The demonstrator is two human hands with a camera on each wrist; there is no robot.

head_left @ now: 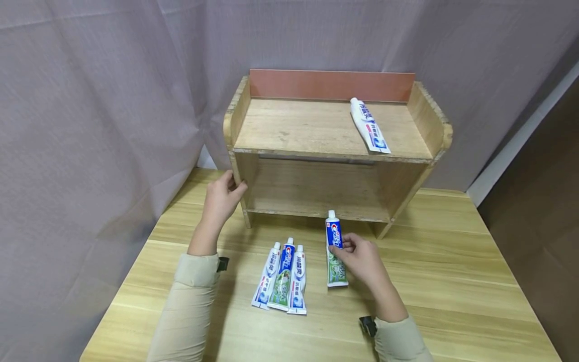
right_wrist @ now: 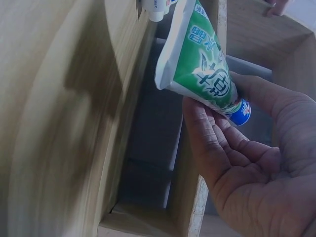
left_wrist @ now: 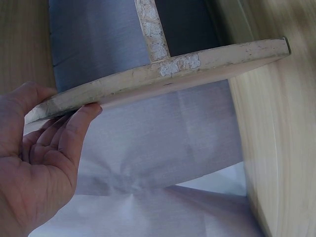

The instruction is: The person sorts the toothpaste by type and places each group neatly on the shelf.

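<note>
Green-and-blue tube (head_left: pixel 336 274), pinched in the right hand (head_left: pixel 363 255), is best held level while the left hand (head_left: pixel 221 199) grips the shelf's left side (head_left: pixel 239 113).

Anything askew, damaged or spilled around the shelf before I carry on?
The white tube on the upper shelf looks askew, lying slantwise with its flat end about at the front edge. The left side panel has rough, whitish patches where a board meets it, possibly wear or old glue. I see nothing spilled.
</note>
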